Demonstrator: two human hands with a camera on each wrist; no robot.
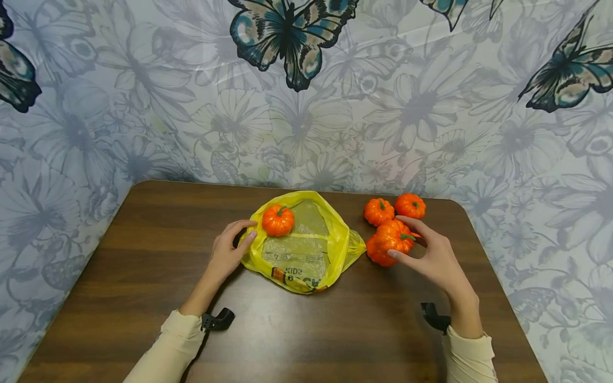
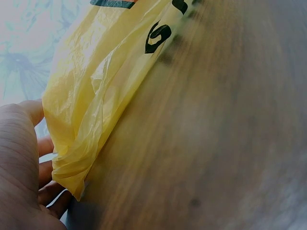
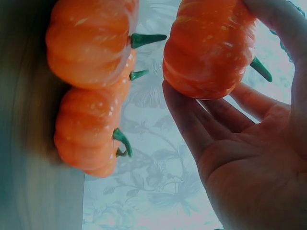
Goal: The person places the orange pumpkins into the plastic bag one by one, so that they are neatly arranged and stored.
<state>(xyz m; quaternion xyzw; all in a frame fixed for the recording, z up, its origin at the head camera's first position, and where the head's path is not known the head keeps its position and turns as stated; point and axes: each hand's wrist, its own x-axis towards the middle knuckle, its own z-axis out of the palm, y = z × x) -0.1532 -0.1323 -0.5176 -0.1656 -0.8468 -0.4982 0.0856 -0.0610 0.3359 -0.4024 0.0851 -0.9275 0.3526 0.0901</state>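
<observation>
A yellow plastic bag [image 1: 347, 244] lies on the table with its mouth spread wide. One small orange pumpkin [image 1: 278, 220] with a green stem is inside, at the left of the mouth. My left hand [image 1: 230, 247] holds the bag's left edge, with fingers behind the plastic in the left wrist view. With my right hand [image 1: 433, 260] I grip an orange pumpkin [image 3: 211, 48] between thumb and fingertips, raised off the table. In the head view it overlaps another pumpkin [image 1: 380, 250] below it. Two more pumpkins, one at left [image 1: 378, 211] and one at right [image 1: 410, 206], sit just behind.
The brown wooden table [image 1: 191, 213] ends at a wall covering [image 1: 306, 127] printed with flowers and butterflies. Black straps with mounts, left [image 1: 217, 320] and right [image 1: 435, 318], are on both wrists. The bag's twisted corner [image 1: 356, 246] points toward the pumpkins.
</observation>
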